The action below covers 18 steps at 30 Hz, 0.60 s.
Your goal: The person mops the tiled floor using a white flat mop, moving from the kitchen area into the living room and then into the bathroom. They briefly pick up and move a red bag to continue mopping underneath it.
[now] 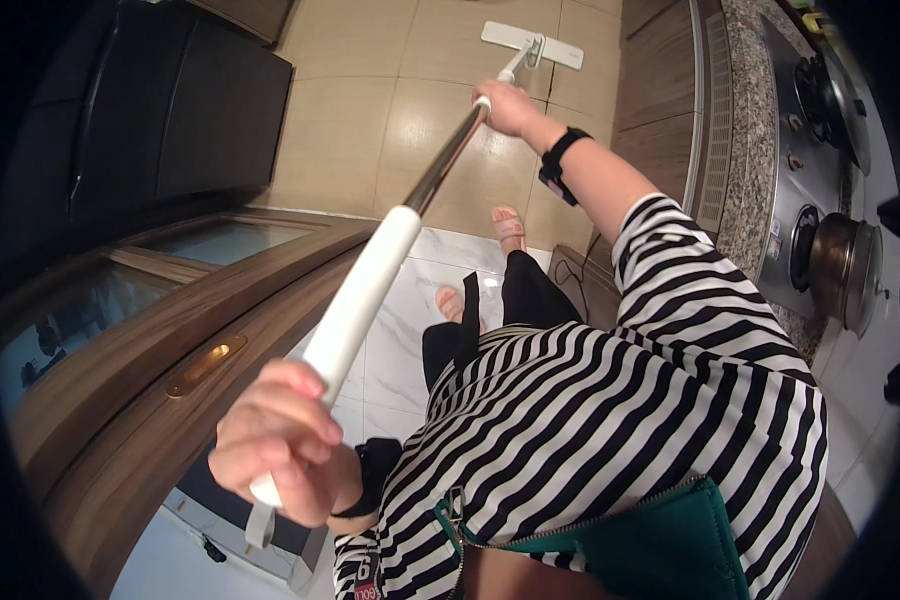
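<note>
My left hand (pixel 281 442) is wrapped around the white grip of a flat mop (pixel 360 300), close to the end with the hanging loop. Farther down the metal pole, my right hand (pixel 506 109) holds the mop by its white collar. Beyond that hand, the white rectangular mop head (pixel 532 45) lies on the beige tile floor (pixel 435 135). Both wrists wear black bands.
At left stands a wood-framed glass door (pixel 217 345) near dark cabinets (pixel 187 112). To the right, a granite counter (pixel 750 112) carries a gas stove with a lidded pot (pixel 840 262) and a pan. A thin black cable (pixel 574 281) hangs by my legs.
</note>
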{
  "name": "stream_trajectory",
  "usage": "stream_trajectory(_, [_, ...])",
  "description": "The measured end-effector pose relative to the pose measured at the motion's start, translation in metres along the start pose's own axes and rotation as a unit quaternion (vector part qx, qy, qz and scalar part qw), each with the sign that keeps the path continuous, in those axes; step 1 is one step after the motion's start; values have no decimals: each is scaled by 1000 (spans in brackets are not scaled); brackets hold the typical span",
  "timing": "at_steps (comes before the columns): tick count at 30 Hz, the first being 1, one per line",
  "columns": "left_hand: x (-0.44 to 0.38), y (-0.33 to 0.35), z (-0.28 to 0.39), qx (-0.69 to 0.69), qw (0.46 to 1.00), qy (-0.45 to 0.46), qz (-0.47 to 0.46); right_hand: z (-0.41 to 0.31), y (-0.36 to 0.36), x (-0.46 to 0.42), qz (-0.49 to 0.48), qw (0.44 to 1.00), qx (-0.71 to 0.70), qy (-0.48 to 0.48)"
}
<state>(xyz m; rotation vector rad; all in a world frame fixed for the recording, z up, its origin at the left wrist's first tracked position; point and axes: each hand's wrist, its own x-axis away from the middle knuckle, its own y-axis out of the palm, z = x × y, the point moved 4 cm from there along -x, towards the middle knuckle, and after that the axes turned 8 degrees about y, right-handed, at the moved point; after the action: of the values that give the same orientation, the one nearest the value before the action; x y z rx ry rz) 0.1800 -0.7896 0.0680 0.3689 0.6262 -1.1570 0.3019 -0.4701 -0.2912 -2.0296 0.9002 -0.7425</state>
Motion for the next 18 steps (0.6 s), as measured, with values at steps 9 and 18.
stream_trajectory(9, [105,-153,174,-18,997,48,53,-191,108,172,-21,991,-47,-126])
stream_trajectory(18, [111,-242,325,75,982,107,137,-377,159,306,-194,921,-176,-289])
